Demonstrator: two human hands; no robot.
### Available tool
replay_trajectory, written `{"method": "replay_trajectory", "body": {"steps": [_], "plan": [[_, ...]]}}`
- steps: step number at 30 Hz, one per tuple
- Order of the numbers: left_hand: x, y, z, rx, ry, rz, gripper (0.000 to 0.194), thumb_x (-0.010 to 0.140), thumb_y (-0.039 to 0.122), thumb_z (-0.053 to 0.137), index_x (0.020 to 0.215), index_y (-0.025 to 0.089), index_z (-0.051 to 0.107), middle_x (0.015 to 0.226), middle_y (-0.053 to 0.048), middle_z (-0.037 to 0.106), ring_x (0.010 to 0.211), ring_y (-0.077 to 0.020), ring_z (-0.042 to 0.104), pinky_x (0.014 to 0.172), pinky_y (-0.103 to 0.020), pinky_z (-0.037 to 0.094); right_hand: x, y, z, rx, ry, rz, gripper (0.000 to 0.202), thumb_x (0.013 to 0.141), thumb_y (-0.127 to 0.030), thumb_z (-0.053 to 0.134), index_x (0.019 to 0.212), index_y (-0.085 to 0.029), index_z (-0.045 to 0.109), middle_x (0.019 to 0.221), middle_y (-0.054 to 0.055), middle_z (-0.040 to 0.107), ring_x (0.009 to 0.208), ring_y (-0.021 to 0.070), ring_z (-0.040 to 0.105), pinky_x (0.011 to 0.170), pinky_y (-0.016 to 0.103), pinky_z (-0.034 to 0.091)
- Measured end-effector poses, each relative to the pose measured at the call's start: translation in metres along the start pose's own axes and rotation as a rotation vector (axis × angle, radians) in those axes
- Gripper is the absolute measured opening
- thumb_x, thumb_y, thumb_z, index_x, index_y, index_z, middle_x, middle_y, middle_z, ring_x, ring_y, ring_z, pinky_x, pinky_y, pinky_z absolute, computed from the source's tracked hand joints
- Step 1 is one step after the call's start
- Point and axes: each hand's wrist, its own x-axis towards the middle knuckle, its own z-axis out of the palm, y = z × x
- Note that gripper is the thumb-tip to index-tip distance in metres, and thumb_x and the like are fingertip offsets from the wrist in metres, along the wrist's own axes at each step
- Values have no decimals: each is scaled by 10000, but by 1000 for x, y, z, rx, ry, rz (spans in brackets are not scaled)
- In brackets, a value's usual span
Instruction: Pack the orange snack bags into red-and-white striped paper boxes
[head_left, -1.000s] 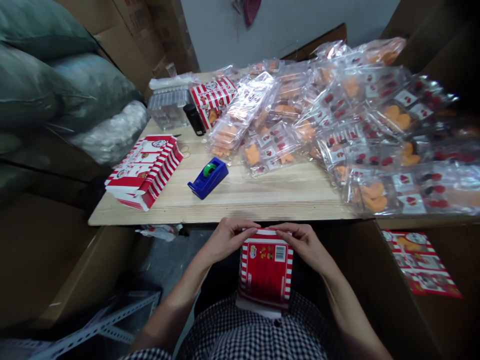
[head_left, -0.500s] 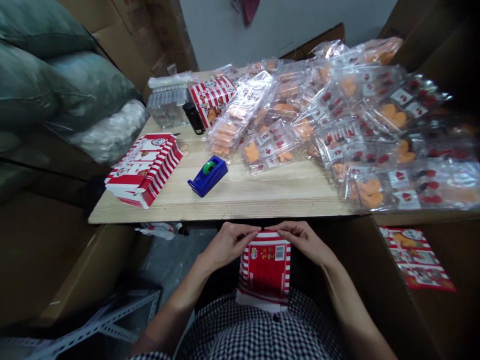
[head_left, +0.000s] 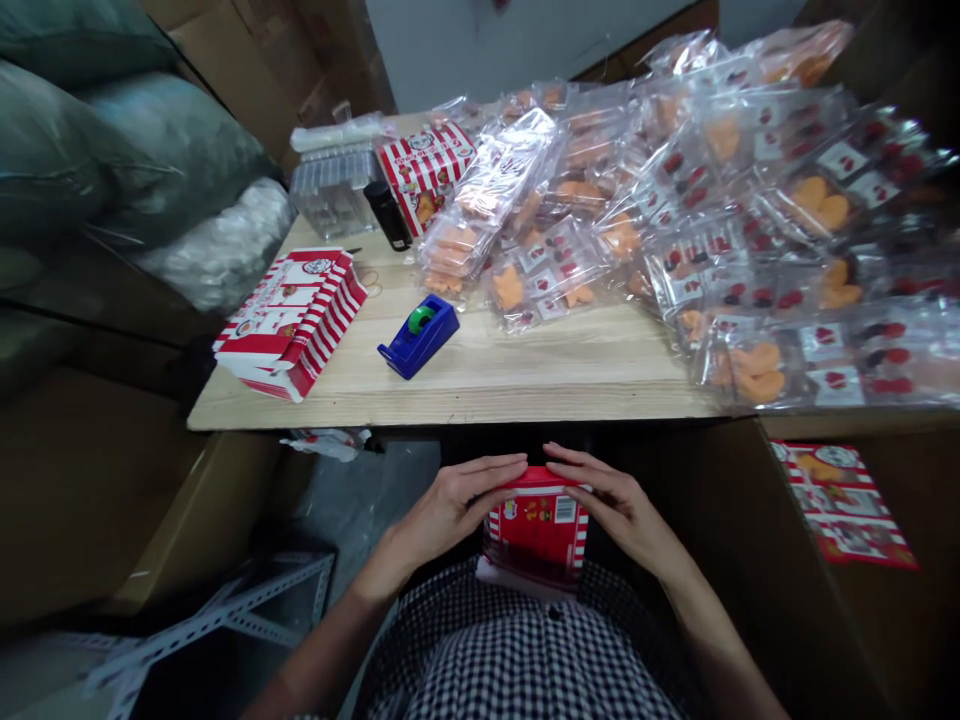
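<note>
A small red cardboard box (head_left: 536,540) with white stripes and a barcode is held upright against my checked shirt, below the table's front edge. My left hand (head_left: 461,500) grips its upper left corner, fingers stretched along the top edge and thumb on the printed face. At the upper right corner my right hand (head_left: 619,500) holds it likewise, fingers over the top and thumb by the barcode. The top of the box shows as a red flap between the two hands. Its far side is hidden.
On the wooden table (head_left: 525,385) lie a stack of striped flat boxes (head_left: 289,315), a blue tape dispenser (head_left: 420,340), a black bottle (head_left: 387,215) and many clear packs of orange toy food (head_left: 757,370). An open carton (head_left: 810,620) stands at the right, with a striped card (head_left: 844,500).
The box's top edge has bent over, showing a red top panel. My fingers have spread along it. The view has shifted slightly.
</note>
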Motion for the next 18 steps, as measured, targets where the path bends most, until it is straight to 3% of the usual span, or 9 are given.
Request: {"method": "replay_trajectory", "body": {"steps": [6,9,11,12,15,16,18], "plan": [[-6,-12,6,-5,25,14,422,973,154,518,1349,317,622,1357,-58,661,1248,-224,637,1072,-417,515,11,11,17,76,101,-43,225,919,-341,695,1131,-334,768,1310,58,671,1238,282,602,1052,470,484],[1,-9,-3,-39,23,-9,392,988,187,505,1336,309,639,1328,-60,682,1237,-219,639,1072,-403,502,23,9,20,66,148,-95,167,917,-316,697,1052,-311,795,1135,72,728,1093,270,662,954,425,528],[12,-8,-24,-26,84,-41,399,964,226,571,1353,299,626,1347,-70,668,1258,-232,617,1091,-403,470,27,3,18,40,165,-136,153,916,-305,695,1025,-303,801,1061,75,734,1026,267,674,900,407,540],[19,-10,-40,2,189,-60,416,944,250,610,1358,290,618,1364,-78,653,1272,-240,600,1102,-406,449,27,0,16,25,180,-149,153,915,-302,693,1023,-302,801,1059,77,732,1020,269,672,889,404,541],[41,-30,-98,153,712,-151,408,893,323,671,1288,233,624,1367,-104,618,1294,-254,547,1106,-407,407,23,-7,8,-13,263,-166,156,901,-302,702,1023,-307,800,1093,82,723,1040,282,662,894,410,535],[49,-41,-118,215,814,-218,383,873,343,682,1228,206,636,1341,-111,618,1303,-258,521,1095,-402,402,21,-8,5,-21,293,-165,159,896,-303,707,1025,-310,800,1103,84,721,1049,289,659,898,416,534],[62,-63,-151,232,757,-349,269,853,365,680,1025,158,681,1157,-116,678,1175,-261,570,1009,-383,441,17,-8,2,-32,338,-165,163,885,-307,715,1024,-313,799,1110,88,719,1055,301,657,902,434,534]]}}
